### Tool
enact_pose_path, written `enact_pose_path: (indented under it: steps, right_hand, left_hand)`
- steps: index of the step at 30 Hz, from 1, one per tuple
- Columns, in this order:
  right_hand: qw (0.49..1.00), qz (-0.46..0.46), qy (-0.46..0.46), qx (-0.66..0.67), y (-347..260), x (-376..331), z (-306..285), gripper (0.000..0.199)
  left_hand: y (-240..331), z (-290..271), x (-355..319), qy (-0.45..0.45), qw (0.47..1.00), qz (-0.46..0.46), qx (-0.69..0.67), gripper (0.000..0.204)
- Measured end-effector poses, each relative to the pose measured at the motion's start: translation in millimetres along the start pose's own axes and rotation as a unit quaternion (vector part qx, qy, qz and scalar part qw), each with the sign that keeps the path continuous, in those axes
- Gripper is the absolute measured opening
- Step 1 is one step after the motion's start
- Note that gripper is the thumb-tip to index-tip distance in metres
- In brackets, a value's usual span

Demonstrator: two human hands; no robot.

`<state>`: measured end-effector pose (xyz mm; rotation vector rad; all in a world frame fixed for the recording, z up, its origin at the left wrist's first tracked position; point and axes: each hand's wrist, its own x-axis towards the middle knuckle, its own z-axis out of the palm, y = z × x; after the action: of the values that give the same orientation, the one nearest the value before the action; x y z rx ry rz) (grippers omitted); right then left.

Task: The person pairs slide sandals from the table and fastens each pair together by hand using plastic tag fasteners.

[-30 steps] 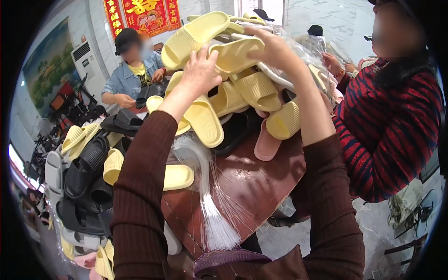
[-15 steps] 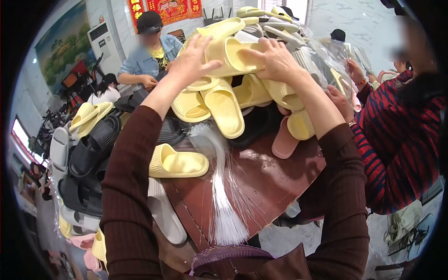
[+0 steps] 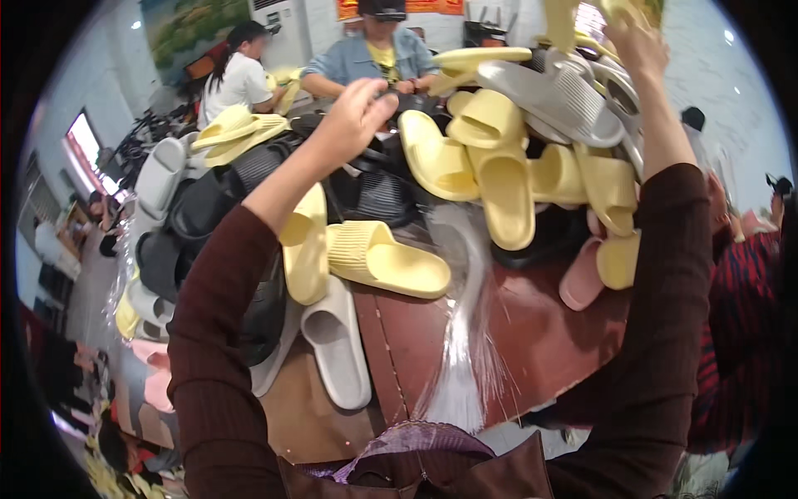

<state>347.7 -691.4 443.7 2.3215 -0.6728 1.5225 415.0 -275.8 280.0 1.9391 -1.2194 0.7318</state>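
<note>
1. My left hand (image 3: pixel 353 112) is raised above the tabletop (image 3: pixel 532 349), fingers curled loosely and partly closed; it holds nothing that I can see.
2. Directly beyond my left hand lies a group of black slippers (image 3: pixel 378 187); I cannot tell whether the fingertips touch one.
3. My right hand (image 3: pixel 636 37) is lifted high at the upper edge of the view, closed around a yellow slipper (image 3: pixel 619 10) of which only a small part shows.
4. Below and to the left of my right hand, a grey slipper (image 3: pixel 553 96) lies with its ribbed sole up on top of a heap of yellow slippers (image 3: pixel 499 175).
5. Under my left forearm, one yellow slipper stands on its edge (image 3: pixel 306 245) and another lies flat (image 3: pixel 386 259) just beside it.
6. Nearer to me than those two, a grey-white slipper (image 3: pixel 337 349) rests on the tabletop, toe pointing toward me.
7. Between my two arms, a bundle of clear plastic strands (image 3: pixel 465 333) fans out across the brown tabletop.
8. Under my right forearm, a pink slipper (image 3: pixel 582 283) leans against the yellow heap.
9. Far to the left of my left hand, grey and black slippers (image 3: pixel 166 191) are stacked along the tabletop edge, with two yellow ones (image 3: pixel 237 129) on top.
10. Beyond the heap, two people (image 3: pixel 366 58) work across the tabletop; a person in a red striped sleeve (image 3: pixel 748 324) is just right of my right arm.
</note>
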Motion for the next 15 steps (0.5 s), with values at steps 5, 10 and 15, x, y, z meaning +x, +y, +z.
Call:
enact_pose_path:
  steps: [5,10,15]
  right_hand:
    - [0.930,-0.110,-0.307,0.167,67,15,80,0.034]
    - [0.957,-0.114,-0.185,0.193,53,-24,85,0.032]
    - [0.962,-0.058,-0.117,0.241,33,-4,80,0.032]
  left_hand:
    - [62,-71,-58,-0.046,0.986,-0.148,-0.060,0.050]
    - [123,-159,-55,0.035,0.937,-0.196,-0.287,0.055]
    - [137,-203,-70,0.004,0.947,-0.056,-0.318,0.062]
